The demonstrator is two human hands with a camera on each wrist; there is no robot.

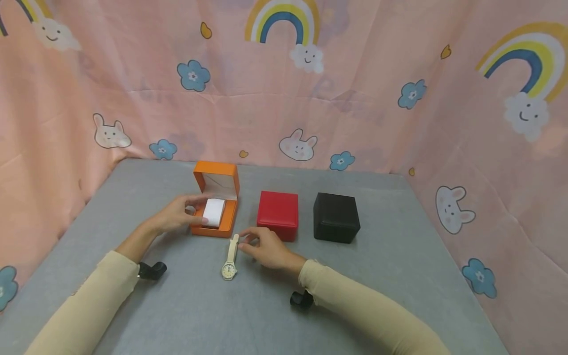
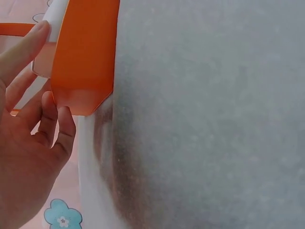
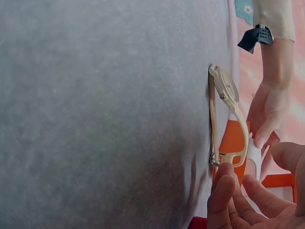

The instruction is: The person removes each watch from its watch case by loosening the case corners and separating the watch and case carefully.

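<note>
My left hand [image 1: 174, 215] reaches into the open orange watch box [image 1: 229, 217], thumb and fingers on either side of the white watch cushion [image 1: 215, 212]. In the left wrist view the thumb [image 2: 35, 40] lies against the cushion's side. A cream wristwatch [image 1: 229, 270] rests on the table in front of this box, dial toward me and strap pointing away. My right hand [image 1: 269, 250] is beside the strap's far end, thumb and fingers apart. The right wrist view shows a fingertip right at the buckle [image 3: 217, 159].
A closed red box [image 1: 278, 209] stands right of the orange one, just behind my right hand. Further right is a closed black box [image 1: 336, 217]. The grey table [image 1: 377, 305] ends at a pink patterned curtain [image 1: 248, 113] behind and along the sides.
</note>
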